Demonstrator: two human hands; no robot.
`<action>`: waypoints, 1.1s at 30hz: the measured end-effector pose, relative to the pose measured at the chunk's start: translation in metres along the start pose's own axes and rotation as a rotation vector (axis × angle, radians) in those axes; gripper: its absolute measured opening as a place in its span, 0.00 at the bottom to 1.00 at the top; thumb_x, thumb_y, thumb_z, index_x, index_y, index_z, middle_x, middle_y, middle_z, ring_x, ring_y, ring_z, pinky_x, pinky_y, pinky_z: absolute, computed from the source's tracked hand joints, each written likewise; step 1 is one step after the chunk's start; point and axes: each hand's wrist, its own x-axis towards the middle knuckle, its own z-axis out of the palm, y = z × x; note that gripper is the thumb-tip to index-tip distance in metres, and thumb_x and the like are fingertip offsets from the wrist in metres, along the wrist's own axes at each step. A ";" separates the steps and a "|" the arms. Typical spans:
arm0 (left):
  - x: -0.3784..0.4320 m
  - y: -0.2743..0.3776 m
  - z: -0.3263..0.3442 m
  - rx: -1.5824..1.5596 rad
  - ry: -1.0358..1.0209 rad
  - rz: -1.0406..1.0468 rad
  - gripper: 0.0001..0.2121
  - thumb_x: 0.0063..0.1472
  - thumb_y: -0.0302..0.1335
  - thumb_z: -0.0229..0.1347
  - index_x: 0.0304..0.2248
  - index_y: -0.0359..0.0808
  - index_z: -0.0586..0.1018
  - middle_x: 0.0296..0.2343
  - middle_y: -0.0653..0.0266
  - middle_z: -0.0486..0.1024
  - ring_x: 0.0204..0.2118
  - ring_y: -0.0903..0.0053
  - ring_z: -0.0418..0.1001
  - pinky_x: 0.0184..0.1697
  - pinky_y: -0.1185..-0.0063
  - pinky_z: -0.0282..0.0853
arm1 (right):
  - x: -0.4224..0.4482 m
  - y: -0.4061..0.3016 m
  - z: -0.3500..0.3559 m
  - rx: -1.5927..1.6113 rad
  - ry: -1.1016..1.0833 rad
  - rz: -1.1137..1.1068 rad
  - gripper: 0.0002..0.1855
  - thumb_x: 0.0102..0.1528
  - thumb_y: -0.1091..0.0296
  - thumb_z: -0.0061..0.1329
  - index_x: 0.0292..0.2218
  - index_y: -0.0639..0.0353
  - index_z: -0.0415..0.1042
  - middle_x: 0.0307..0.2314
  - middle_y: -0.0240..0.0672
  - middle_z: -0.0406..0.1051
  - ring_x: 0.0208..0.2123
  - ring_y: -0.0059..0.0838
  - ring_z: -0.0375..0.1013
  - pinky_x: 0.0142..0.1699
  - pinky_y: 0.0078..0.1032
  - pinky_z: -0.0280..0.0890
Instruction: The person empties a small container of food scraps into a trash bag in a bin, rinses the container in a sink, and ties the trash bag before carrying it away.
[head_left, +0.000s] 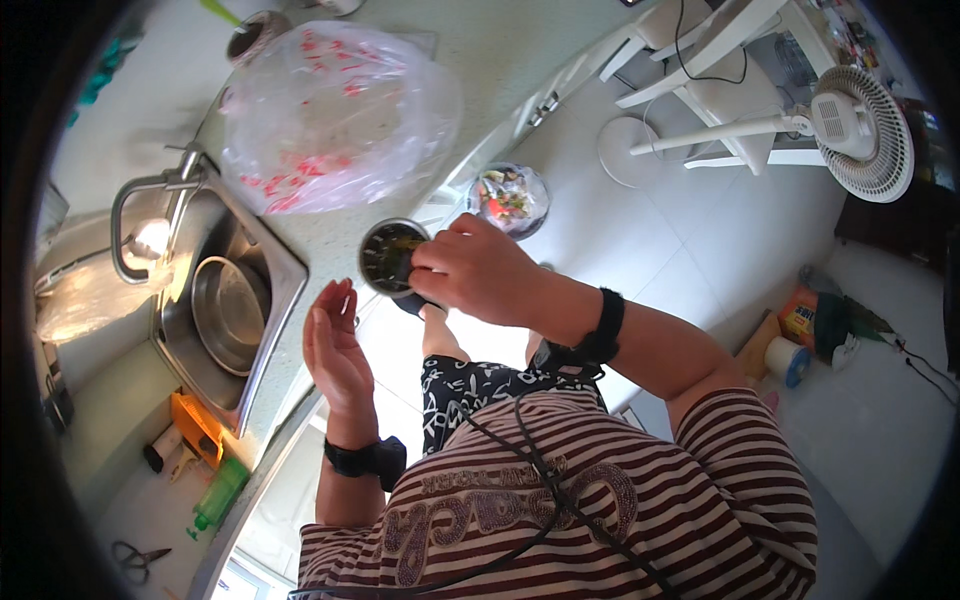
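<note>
My right hand (480, 270) is at the right rim of a round metal cup (362, 259), its fingers curled over the edge. Dark, wet-looking contents and a yellowish bit show inside the cup; I cannot make out what they are. The cup appears over the front edge of the pale countertop (322, 244), and its base is hidden. My left hand (341, 349) is raised just left of the cup, palm turned toward it, fingers extended and holding nothing. A gap separates it from the cup.
A metal sink (281, 289) with a metal basin (225, 367) and curved faucet (124, 217) lies left. A clear plastic bag with red print (337, 112) covers something on the counter. A lined waste bin (536, 191), white fan (847, 112) and chair (731, 97) stand right.
</note>
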 end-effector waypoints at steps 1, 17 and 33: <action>-0.006 -0.015 0.010 0.046 -0.009 0.020 0.15 0.62 0.29 0.38 0.42 0.24 0.68 0.38 0.51 0.69 0.45 0.68 0.66 0.51 0.72 0.59 | -0.018 0.017 0.005 0.047 -0.013 0.047 0.05 0.40 0.69 0.46 0.24 0.52 0.70 0.23 0.23 0.65 0.27 0.22 0.66 0.34 0.23 0.58; 0.036 -0.293 0.027 0.664 -0.468 -0.511 0.10 0.59 0.24 0.45 0.39 0.30 0.72 0.33 0.61 0.73 0.38 0.79 0.69 0.43 0.83 0.63 | -0.225 0.201 0.284 0.258 0.374 1.007 0.05 0.50 0.71 0.44 0.31 0.61 0.66 0.27 0.42 0.67 0.30 0.41 0.68 0.33 0.33 0.63; 0.088 -0.422 0.011 0.705 -0.420 -0.550 0.12 0.60 0.27 0.45 0.41 0.29 0.71 0.34 0.62 0.72 0.37 0.81 0.67 0.44 0.83 0.62 | -0.249 0.262 0.372 1.837 1.211 1.599 0.06 0.58 0.62 0.36 0.29 0.48 0.61 0.18 0.20 0.55 0.18 0.13 0.52 0.25 0.14 0.53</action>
